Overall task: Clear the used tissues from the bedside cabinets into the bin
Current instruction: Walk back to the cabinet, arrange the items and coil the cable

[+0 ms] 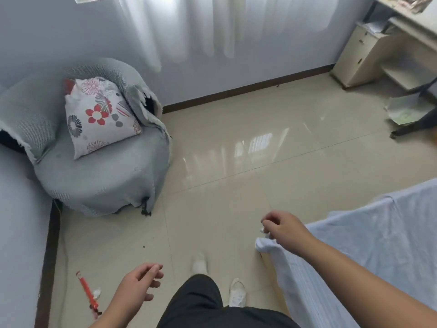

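Observation:
My right hand (282,229) hangs over the floor by the corner of the bed, fingers closed. A small white scrap of tissue (262,230) pokes out under them. My left hand (138,284) is lower left, fingers loosely apart and holding nothing. Another small white crumpled piece (97,293) lies on the floor by a red stick-like object (86,291). No bin and no bedside cabinet are in view.
The bed with a pale blue sheet (378,245) fills the lower right. A round grey-covered chair (101,174) with a floral cushion (99,114) stands at left. A cream desk unit (361,55) is at back right. My legs and white shoes (237,292) are on the tiled floor (260,150).

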A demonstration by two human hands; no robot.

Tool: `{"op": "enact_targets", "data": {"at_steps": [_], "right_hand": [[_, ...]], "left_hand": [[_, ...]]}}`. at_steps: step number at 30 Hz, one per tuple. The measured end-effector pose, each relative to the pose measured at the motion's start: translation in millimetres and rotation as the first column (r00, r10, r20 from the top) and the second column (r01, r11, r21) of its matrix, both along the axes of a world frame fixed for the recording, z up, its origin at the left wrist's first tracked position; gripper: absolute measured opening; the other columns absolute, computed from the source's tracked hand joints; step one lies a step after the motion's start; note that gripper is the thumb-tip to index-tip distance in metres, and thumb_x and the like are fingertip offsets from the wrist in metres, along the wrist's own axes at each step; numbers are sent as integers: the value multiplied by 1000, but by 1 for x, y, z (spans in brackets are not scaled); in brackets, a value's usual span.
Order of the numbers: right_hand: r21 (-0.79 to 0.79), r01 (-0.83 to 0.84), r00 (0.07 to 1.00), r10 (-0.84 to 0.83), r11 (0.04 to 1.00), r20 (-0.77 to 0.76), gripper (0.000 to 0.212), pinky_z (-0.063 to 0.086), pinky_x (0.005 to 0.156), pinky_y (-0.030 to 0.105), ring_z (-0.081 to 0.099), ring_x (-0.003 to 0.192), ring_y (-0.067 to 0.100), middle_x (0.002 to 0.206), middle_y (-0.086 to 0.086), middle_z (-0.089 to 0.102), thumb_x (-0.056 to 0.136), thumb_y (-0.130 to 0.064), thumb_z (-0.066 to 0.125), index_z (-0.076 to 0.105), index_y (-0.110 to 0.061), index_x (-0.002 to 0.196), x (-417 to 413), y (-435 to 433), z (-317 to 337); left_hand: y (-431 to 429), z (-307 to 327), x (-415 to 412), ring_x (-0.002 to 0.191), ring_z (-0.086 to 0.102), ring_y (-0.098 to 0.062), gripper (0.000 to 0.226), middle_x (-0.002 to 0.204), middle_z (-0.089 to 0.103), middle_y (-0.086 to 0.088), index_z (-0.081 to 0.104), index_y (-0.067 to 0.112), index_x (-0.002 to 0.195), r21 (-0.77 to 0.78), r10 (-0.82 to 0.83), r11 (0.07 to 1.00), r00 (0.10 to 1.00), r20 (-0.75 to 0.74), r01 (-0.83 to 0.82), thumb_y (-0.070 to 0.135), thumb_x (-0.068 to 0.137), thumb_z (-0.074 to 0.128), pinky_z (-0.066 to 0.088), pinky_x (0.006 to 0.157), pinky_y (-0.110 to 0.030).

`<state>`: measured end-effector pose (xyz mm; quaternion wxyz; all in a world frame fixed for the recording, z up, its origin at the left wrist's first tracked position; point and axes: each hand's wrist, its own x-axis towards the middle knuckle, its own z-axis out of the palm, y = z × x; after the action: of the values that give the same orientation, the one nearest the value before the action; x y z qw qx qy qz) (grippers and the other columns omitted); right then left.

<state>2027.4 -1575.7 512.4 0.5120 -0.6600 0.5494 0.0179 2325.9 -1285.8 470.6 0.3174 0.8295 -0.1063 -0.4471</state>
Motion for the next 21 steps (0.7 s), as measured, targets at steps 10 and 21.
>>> {"op": "enact_targets", "data": {"at_steps": [10,21], "right_hand": [[5,202,979,-202,979,-22,14,55,65,31,72,71,11,82,-7,77,96,-26,58,71,-27,91,83,-169,-24],[300,776,580,-815,555,8,18,56,58,28,67,64,15,80,4,77,101,-21,62,75,-9,97,16,-239,-31]], "left_hand": [[-268,-12,119,92,73,-24,20,101,80,-5,78,18,108,-68,-186,981,981,-59,182,27,107,60,57,73,-37],[-615,37,86,93,73,-28,19,104,80,-11,77,15,107,-114,-637,766,771,4,633,24,107,60,57,73,-37]]}}
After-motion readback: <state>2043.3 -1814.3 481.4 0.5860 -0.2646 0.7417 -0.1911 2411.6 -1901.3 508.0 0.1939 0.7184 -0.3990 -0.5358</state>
